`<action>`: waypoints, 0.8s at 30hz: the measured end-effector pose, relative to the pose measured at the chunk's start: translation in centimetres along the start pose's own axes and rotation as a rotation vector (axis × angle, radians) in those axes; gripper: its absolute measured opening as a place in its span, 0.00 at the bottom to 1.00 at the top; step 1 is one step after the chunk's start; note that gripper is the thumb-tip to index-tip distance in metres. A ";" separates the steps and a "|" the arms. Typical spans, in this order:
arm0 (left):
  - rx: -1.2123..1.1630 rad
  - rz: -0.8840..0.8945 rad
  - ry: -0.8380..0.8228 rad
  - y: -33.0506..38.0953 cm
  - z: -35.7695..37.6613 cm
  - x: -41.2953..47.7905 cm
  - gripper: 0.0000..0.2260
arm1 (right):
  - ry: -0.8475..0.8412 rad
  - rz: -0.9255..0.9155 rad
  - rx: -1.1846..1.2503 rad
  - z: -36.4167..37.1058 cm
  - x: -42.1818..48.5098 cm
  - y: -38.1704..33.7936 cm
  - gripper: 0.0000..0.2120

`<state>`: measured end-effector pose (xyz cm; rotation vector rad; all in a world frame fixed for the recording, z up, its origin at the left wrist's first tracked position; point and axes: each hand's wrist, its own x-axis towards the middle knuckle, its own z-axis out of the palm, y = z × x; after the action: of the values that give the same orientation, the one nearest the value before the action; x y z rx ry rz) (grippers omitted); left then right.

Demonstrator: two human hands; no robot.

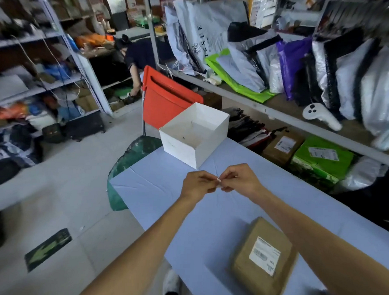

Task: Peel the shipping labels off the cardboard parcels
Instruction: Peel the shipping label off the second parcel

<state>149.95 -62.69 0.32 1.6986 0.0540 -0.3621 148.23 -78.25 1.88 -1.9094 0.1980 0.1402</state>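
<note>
A brown cardboard parcel (262, 261) lies on the light blue table (156, 190) near its front edge, with a white shipping label (265, 252) stuck on its top. My left hand (199, 184) and my right hand (238, 178) meet above the middle of the table, well beyond the parcel. Their fingertips pinch a small white scrap of paper (219, 181) between them. What the scrap is cannot be told. An open white box (194, 134) stands at the table's far end, just beyond my hands.
A red chair (166, 102) stands behind the white box. Shelves at the right hold mailer bags (243, 60), a white controller (320, 115), a brown parcel (281, 147) and a green parcel (321, 158). A person (134, 61) bends over at the back. Shelving lines the left wall.
</note>
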 end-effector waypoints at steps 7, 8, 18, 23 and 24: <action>0.213 0.098 -0.100 0.6 -6.6 10.4 0.04 | 0.081 0.047 -0.079 4.8 9.5 -2.6 0.05; 0.214 0.094 -0.128 1.0 -7.6 11.6 0.03 | 0.079 0.047 -0.093 5.4 10.6 -3.2 0.06; 0.831 0.351 -0.216 6.3 -13.5 22.3 0.06 | 0.232 0.011 -0.440 6.8 21.0 -8.1 0.07; 1.206 0.455 -0.258 8.8 -14.5 25.6 0.07 | 0.244 -0.002 -0.596 6.0 25.3 -9.4 0.05; 1.232 0.475 -0.264 9.2 -14.5 26.0 0.08 | 0.251 0.006 -0.592 5.9 25.9 -9.5 0.05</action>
<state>179.85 -54.57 3.82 2.7448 -0.9225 -0.2555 175.54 -71.36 3.65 -2.5166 0.3605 -0.0468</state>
